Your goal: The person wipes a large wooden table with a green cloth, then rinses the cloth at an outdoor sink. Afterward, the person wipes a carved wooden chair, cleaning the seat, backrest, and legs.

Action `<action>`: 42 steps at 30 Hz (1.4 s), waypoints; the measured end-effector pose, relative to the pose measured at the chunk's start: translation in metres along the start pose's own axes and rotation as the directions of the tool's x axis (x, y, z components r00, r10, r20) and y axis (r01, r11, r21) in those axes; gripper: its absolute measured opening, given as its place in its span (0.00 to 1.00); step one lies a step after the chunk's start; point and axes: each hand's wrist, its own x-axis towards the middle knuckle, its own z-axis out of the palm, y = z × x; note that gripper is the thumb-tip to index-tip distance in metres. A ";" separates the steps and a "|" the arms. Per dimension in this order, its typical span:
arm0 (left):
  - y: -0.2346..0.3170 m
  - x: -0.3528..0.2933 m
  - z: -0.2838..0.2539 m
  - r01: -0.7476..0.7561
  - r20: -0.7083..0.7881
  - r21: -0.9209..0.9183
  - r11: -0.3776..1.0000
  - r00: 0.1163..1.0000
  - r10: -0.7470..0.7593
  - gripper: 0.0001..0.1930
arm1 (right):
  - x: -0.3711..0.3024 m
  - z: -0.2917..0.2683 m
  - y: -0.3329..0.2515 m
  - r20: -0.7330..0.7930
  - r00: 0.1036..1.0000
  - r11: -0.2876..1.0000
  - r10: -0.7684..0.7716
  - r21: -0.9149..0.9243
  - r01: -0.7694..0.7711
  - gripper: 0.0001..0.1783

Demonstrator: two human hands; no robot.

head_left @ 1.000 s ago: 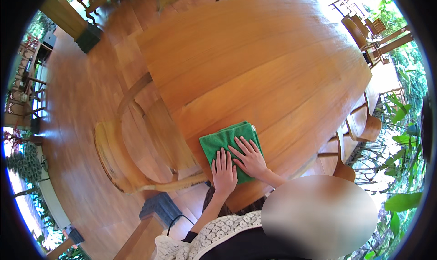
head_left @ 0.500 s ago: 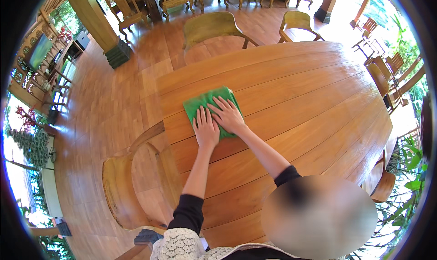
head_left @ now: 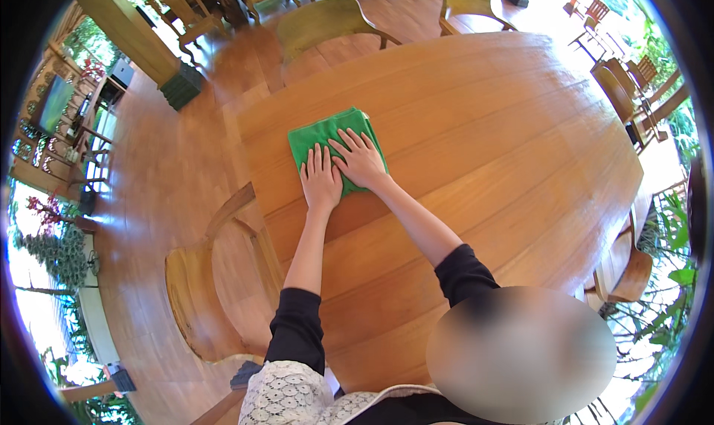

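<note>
A folded green cloth [head_left: 312, 135] lies flat on the wooden table [head_left: 461, 150], toward its far left part. Both palms press down on it side by side. My left hand [head_left: 322, 178] rests on the cloth's near left part, fingers stretched out and pointing away from me. My right hand [head_left: 360, 159] lies just beside it, a little farther off, with fingers spread slightly and angled to the left. The two hands touch or nearly touch at the thumbs. The cloth's underside is hidden.
A curved wooden chair [head_left: 197, 302] stands at the table's left side. Two more chairs, one olive-brown [head_left: 331, 23] and one yellowish [head_left: 472, 7], stand at the far edge. A wooden pillar [head_left: 141, 34] rises from the floor at far left. Several chairs line the right side.
The view has shifted, and table, chairs and hands sit higher in it. Both hands stay flat on the cloth, which shows slightly farther up and left.
</note>
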 end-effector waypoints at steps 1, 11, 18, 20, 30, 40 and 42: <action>0.014 -0.019 -0.008 -0.012 0.006 -0.003 1.000 1.000 0.012 0.25 | -0.024 -0.009 -0.002 0.002 1.000 1.000 -0.003 -0.001 0.003 0.25; 0.147 -0.307 -0.148 -0.056 0.499 -0.457 0.888 0.811 0.307 0.31 | -0.320 -0.173 -0.070 0.422 0.903 0.992 0.085 0.050 -0.116 0.28; 0.145 -0.282 -0.138 -0.087 0.459 -0.499 0.862 0.817 0.348 0.28 | -0.315 -0.172 -0.074 0.372 0.896 0.968 0.242 -0.028 -0.250 0.26; 0.138 -0.233 -0.117 -0.169 0.392 -0.454 0.875 0.844 0.367 0.26 | -0.281 -0.156 -0.055 0.274 0.918 0.957 0.288 -0.058 -0.283 0.25; 0.062 -0.090 -0.046 -0.052 0.090 -0.148 0.988 0.994 0.065 0.24 | -0.119 -0.055 -0.034 -0.083 0.978 0.981 0.192 -0.010 -0.193 0.24; 0.133 -0.259 -0.120 -0.288 0.372 -0.290 0.913 0.845 0.385 0.26 | -0.321 -0.158 -0.081 0.182 0.930 0.932 0.318 0.121 -0.342 0.26; 0.163 -0.268 -0.122 -0.337 0.332 -0.475 0.813 0.787 0.520 0.27 | -0.358 -0.180 -0.059 0.216 0.888 0.906 0.406 0.028 -0.421 0.26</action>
